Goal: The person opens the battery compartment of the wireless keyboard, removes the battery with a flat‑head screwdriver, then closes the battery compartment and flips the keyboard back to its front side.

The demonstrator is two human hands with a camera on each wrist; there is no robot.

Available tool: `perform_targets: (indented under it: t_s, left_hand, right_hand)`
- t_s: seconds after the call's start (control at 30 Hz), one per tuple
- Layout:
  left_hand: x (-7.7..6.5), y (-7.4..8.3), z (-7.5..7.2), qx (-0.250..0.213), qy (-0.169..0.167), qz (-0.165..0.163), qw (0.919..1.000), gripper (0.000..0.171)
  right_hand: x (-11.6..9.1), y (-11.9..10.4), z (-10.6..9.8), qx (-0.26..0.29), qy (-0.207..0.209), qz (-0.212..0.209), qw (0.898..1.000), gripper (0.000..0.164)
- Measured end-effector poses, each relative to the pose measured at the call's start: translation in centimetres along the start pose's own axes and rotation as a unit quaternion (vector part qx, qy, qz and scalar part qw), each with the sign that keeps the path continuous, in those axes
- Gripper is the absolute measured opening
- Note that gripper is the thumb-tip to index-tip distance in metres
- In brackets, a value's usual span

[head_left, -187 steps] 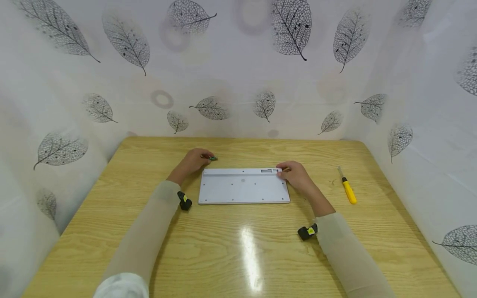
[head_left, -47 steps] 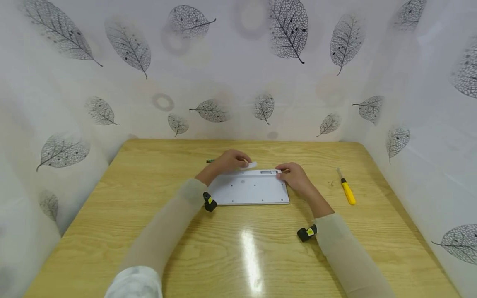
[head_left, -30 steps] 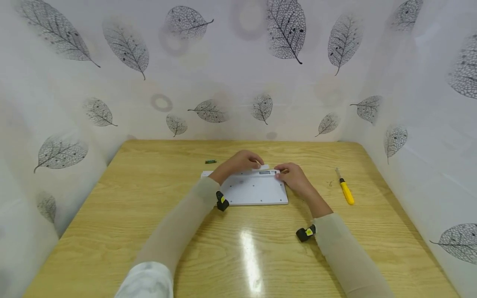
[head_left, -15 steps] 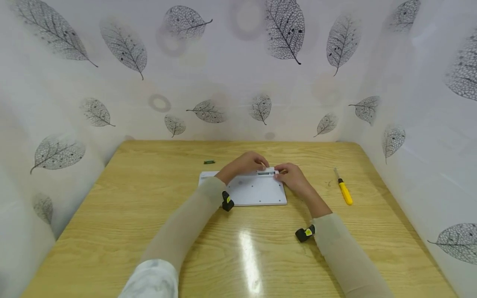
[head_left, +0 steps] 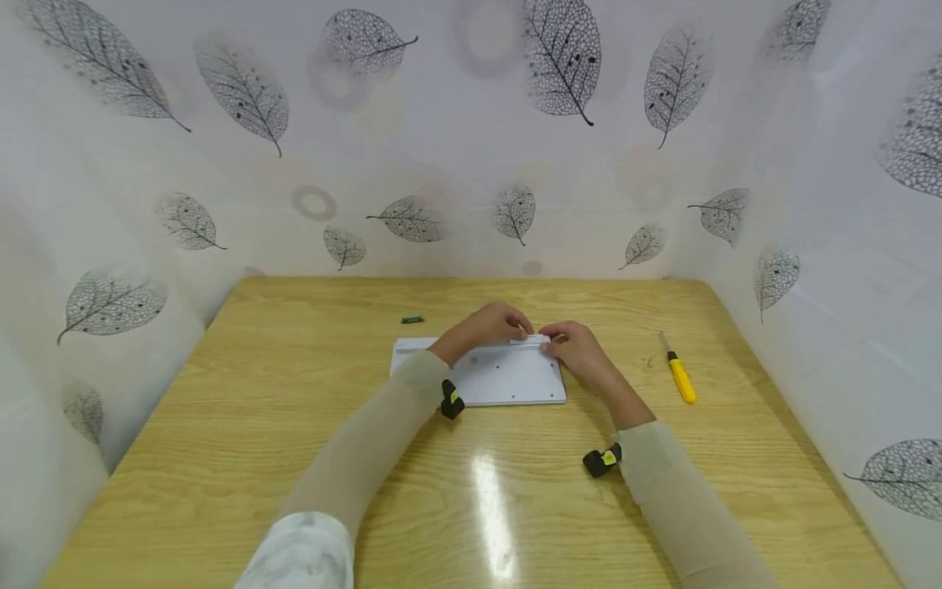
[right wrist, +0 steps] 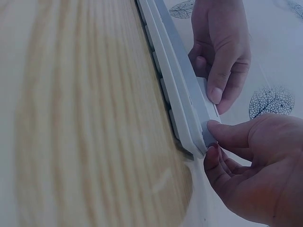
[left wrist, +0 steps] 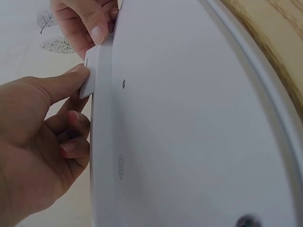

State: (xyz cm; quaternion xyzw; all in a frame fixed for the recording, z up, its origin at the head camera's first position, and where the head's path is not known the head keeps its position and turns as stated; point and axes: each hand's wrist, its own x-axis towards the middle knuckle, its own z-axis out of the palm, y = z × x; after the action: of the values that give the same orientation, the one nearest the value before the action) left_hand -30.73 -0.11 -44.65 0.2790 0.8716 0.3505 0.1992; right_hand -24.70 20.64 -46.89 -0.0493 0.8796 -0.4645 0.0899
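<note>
A white keyboard (head_left: 508, 378) lies face down on the wooden table, its back with small screws upward; key edges show in the right wrist view. My left hand (head_left: 495, 324) reaches across its far edge and pinches a small white battery cover (left wrist: 88, 86) between thumb and fingers. The cover lies over the battery slot in the raised rear strip, partly sticking out past the edge in the left wrist view. My right hand (head_left: 580, 350) grips the keyboard's far right corner, thumb on top, fingertips behind. Both hands' fingertips are close together.
A small green battery (head_left: 413, 319) lies behind the keyboard, to the left. To the right is a screwdriver (head_left: 681, 381) with a yellow handle. A leaf-patterned white curtain (head_left: 449, 147) closes off the table's back and sides.
The left hand let go of the green battery behind the keyboard, then carried the white cover rightward to the slot, which it now covers. The right hand has stayed at the corner.
</note>
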Motion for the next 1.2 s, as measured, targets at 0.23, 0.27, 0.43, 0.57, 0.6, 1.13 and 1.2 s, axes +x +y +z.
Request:
perform_targets:
  t_s: [0.23, 0.27, 0.43, 0.57, 0.6, 1.13, 1.2]
  left_hand:
    - [0.24, -0.04, 0.24, -0.003, 0.006, -0.012, 0.9999, 0.018]
    - [0.28, -0.04, 0.29, 0.0, 0.007, -0.014, 0.9999, 0.018]
    - [0.32, 0.05, 0.47, 0.027, 0.012, -0.023, 0.9993, 0.016]
    - [0.3, -0.03, 0.52, 0.031, 0.012, -0.019, 0.9993, 0.016]
    - [0.28, -0.08, 0.52, 0.028, 0.012, -0.016, 0.9994, 0.016]
    - [0.25, -0.57, 0.75, -0.023, 0.021, -0.015, 0.9994, 0.018]
    - [0.24, -0.47, 0.76, -0.023, 0.02, -0.013, 0.9994, 0.018]
  right_hand:
    - [-0.06, 0.17, 0.03, 0.006, -0.003, 0.003, 1.0, 0.035]
    - [-0.08, 0.15, 0.0, 0.007, -0.004, 0.004, 1.0, 0.035]
    - [-0.09, 0.03, -0.06, 0.014, -0.005, 0.008, 1.0, 0.035]
    - [-0.02, 0.1, -0.06, 0.011, -0.006, 0.008, 1.0, 0.035]
    - [0.0, 0.13, -0.06, 0.011, -0.005, 0.008, 1.0, 0.035]
    - [0.11, 0.3, 0.0, 0.004, -0.005, 0.007, 1.0, 0.034]
    - [0.12, 0.35, 0.01, 0.003, -0.004, 0.004, 1.0, 0.034]
